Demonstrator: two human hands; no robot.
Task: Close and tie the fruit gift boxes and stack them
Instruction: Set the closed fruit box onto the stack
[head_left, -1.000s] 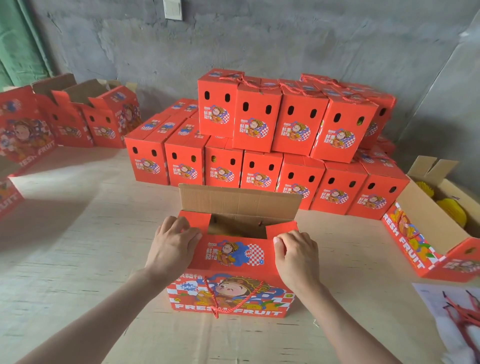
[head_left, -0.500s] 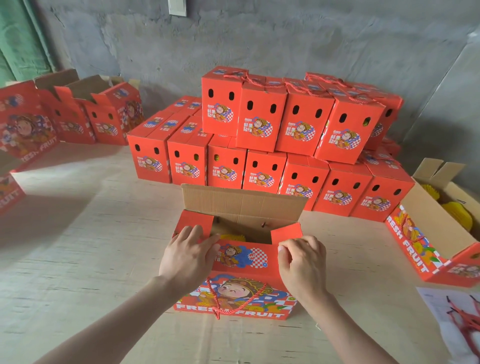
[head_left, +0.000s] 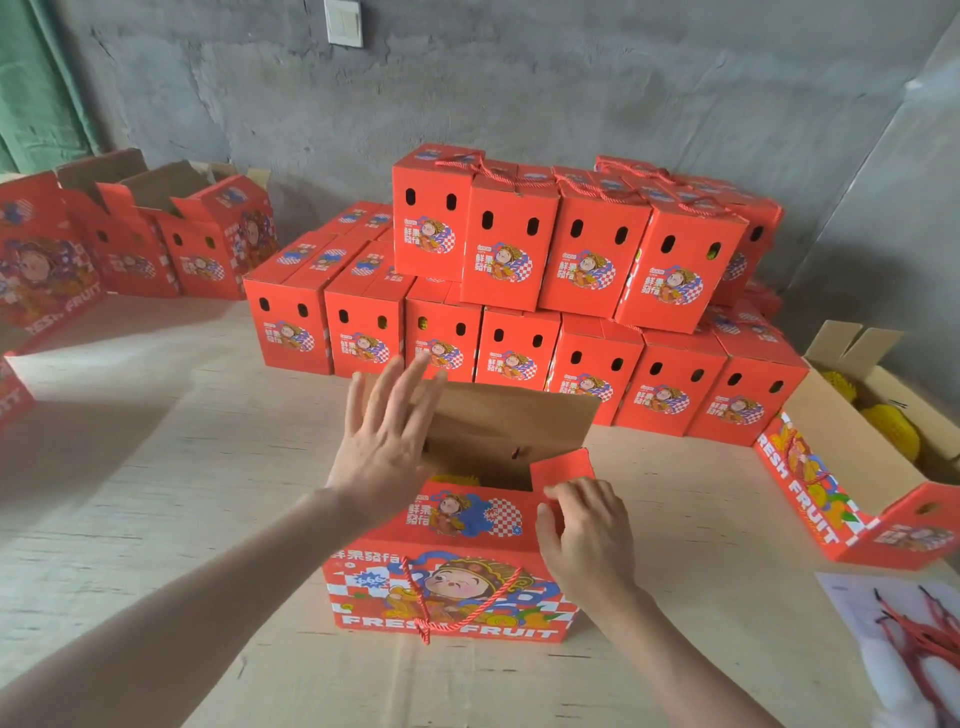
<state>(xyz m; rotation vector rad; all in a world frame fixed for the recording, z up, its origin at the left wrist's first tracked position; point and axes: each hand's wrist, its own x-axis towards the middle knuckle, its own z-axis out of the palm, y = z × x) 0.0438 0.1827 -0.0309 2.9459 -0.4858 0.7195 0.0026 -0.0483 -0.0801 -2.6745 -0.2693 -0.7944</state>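
Head view, right hand (head_left: 589, 540) pinching box flap (head_left: 563, 467)

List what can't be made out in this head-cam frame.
Contents of the open box: head view, only a yellow sliver shows; its front wall and the left hand cover the rest.
Its left flap: behind the left hand.
Hold of the right hand on the right flap: far side hidden by the flap.
The red cords: cut off by the right edge.
Rear rows of the stack: hidden by the front boxes.
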